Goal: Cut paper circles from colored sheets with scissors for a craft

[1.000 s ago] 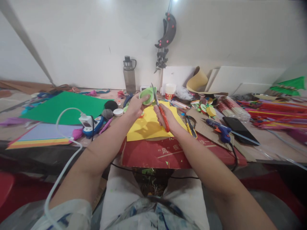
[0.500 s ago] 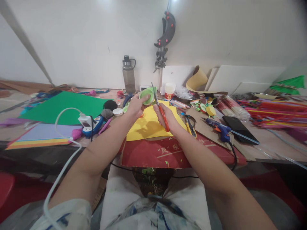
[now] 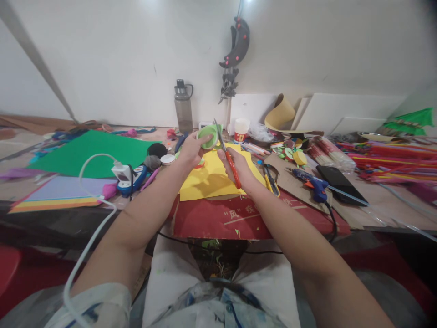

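Note:
Above the yellow paper [image 3: 208,184], my left hand [image 3: 191,149] is closed on a light green round piece [image 3: 209,135], shaped like a shallow cup or lid, with a green flap at its right side. Whether that piece is paper or plastic I cannot tell. My right hand [image 3: 235,165] grips red-handled scissors [image 3: 233,169], the blades pointing up and away from me. Those blades lie close against the right edge of the green piece. A red-rimmed round piece [image 3: 200,164] rests on the yellow paper below my left hand.
A red cardboard sheet [image 3: 205,218] lies under the yellow paper. To the right are a cutter [image 3: 271,180], a blue glue gun [image 3: 318,187] and a black phone [image 3: 341,184]. Green paper [image 3: 92,152], a power strip [image 3: 136,180] and its white cable are left. A bottle [image 3: 183,107] stands behind.
My left hand and the green piece have shifted slightly left and turned a little. The scissor tips have moved slightly left. The red-rimmed piece under my left hand shows more now.

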Demonstrator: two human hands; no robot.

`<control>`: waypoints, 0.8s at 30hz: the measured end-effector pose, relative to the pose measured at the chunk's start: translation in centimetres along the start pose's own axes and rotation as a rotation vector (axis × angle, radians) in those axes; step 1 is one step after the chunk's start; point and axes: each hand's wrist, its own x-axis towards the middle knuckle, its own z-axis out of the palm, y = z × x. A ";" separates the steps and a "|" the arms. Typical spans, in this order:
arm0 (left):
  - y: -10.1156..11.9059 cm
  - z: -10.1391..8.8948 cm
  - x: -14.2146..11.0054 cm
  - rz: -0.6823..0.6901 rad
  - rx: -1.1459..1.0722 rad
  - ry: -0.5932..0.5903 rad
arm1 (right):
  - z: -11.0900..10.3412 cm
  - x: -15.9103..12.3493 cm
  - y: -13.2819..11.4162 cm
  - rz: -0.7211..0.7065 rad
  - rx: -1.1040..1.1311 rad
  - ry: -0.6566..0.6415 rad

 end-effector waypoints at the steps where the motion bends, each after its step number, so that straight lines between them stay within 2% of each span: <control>1: 0.0 -0.1 0.1 0.001 0.006 -0.002 | 0.0 0.0 0.0 0.001 -0.007 -0.001; 9: 0.3 -1.0 0.6 0.019 0.062 -0.046 | -0.1 -0.1 -0.3 -0.002 0.002 -0.013; 18: 0.3 -1.4 1.1 0.016 0.077 -0.008 | 0.0 -0.2 -0.7 -0.009 -0.019 -0.003; 24: 0.7 -1.9 1.3 0.032 0.076 -0.086 | 0.0 -0.1 -0.4 -0.054 -0.065 0.008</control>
